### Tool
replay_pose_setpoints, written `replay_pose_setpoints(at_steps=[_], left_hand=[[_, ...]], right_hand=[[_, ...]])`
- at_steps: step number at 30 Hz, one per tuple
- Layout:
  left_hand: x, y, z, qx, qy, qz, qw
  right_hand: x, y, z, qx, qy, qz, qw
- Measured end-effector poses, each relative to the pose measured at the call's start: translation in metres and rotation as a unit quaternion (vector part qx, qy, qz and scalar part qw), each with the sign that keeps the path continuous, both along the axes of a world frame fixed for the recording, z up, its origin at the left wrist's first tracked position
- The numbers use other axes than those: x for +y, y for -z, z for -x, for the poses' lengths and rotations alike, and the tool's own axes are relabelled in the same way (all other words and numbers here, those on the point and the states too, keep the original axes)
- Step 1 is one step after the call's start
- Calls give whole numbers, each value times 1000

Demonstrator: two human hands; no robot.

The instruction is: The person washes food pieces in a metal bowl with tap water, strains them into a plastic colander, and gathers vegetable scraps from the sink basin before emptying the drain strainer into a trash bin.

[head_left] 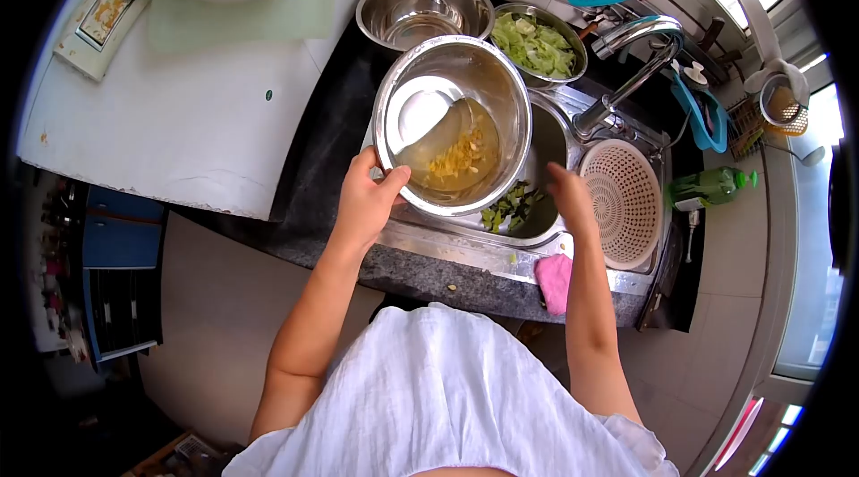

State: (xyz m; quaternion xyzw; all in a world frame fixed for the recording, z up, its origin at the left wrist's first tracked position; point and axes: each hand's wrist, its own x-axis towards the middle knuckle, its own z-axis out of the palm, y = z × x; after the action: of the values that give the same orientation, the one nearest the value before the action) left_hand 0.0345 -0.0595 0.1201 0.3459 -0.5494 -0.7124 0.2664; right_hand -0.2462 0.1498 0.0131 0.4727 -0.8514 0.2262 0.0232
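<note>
My left hand [371,192] grips the near left rim of a stainless steel bowl [506,101], thumb over the edge. The bowl is tilted, and cloudy yellowish water with small yellow pieces [461,159] gathers at its lower right. It is held over the left part of the steel sink [550,132]. Dark green leafy scraps [512,207] lie in the sink basin below. My right hand [573,195] hovers over the sink's right side, apart from the bowl; its fingers are smeared by motion. Close by it is a beige plastic colander [617,249].
Behind the bowl stand another steel bowl [376,16] and a bowl of chopped green leaves [537,46]. The faucet [617,97] arches over the sink. A pink cloth [555,283] lies on the front edge. A green bottle [711,189] rests at the right.
</note>
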Motion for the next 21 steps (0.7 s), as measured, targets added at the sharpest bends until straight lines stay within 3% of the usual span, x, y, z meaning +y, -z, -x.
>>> replay_pose_setpoints(at_steps=[2, 4, 5, 6, 7, 9, 13, 19, 21], left_hand=[[-3, 3, 1, -43, -10, 23, 999], [-1, 5, -2, -42, -13, 13, 999], [-4, 4, 2, -26, -20, 15, 999], [-5, 3, 3, -23, -19, 16, 999], [-4, 3, 3, -24, -14, 16, 999], [-2, 3, 1, -27, -10, 14, 999], [0, 3, 2, -34, 16, 30, 999], [3, 15, 2, -14, 24, 20, 999], [3, 16, 1, -20, 16, 23, 999]], right_hand=[[-23, -43, -22, -78, 98, 46, 991], [-50, -90, -49, -190, 77, 66, 977], [-59, -101, -61, -181, 32, 102, 978], [-70, -99, -67, -180, -44, 143, 972], [-80, -103, -76, -185, -130, 109, 968], [-98, -96, -95, -75, -263, 61, 960], [-125, -76, -111, -33, -323, -28, 945], [-141, -64, -102, -184, -348, -105, 913], [-137, -73, -95, -296, -314, -98, 897]])
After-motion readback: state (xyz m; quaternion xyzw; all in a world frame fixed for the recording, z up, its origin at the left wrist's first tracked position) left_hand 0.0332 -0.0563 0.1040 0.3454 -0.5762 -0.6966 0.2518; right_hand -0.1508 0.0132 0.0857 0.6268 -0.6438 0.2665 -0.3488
